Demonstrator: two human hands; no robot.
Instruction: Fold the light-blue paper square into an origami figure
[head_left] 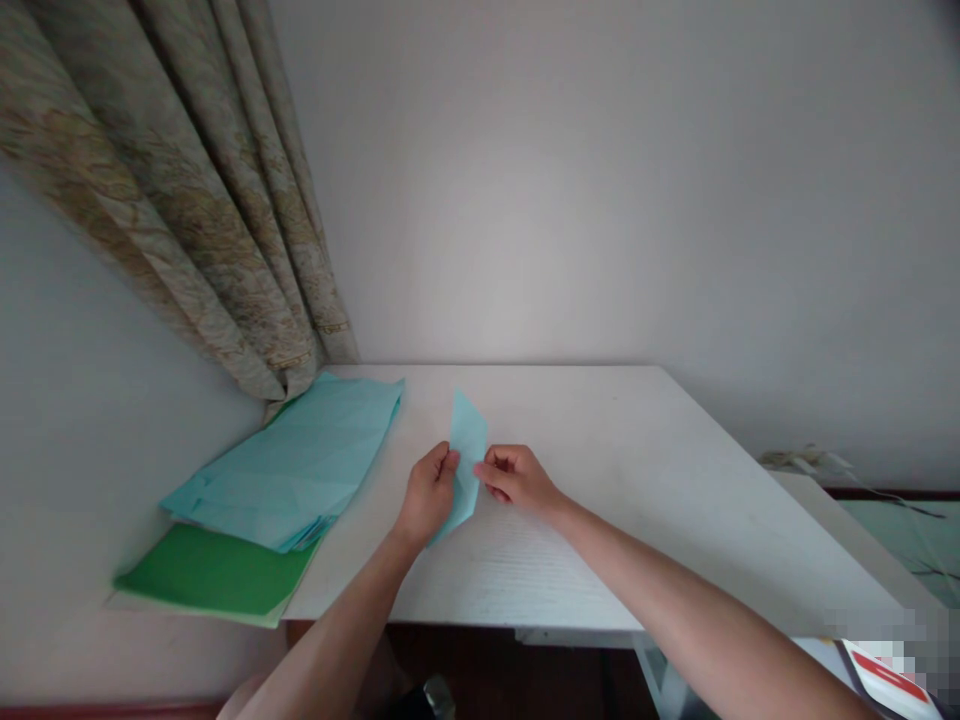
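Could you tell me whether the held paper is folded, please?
Looks folded: the light-blue paper forms a narrow shape with slanted ends.

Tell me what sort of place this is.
Probably a room in a home, at a desk corner: a white desk against a plain wall, with a patterned curtain hanging beside it.

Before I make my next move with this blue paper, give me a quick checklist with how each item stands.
1. Left hand gripping the paper: ok, thumb across its face.
2. Right hand at the paper: ok, thumb at its right edge.
3. Paper apart from the stack: ok, the stack lies off to the left.
4. Stack squared up: not ok, its edges sit unevenly over the green sheet.
5. Paper's edges matched up: cannot tell, too small to see.
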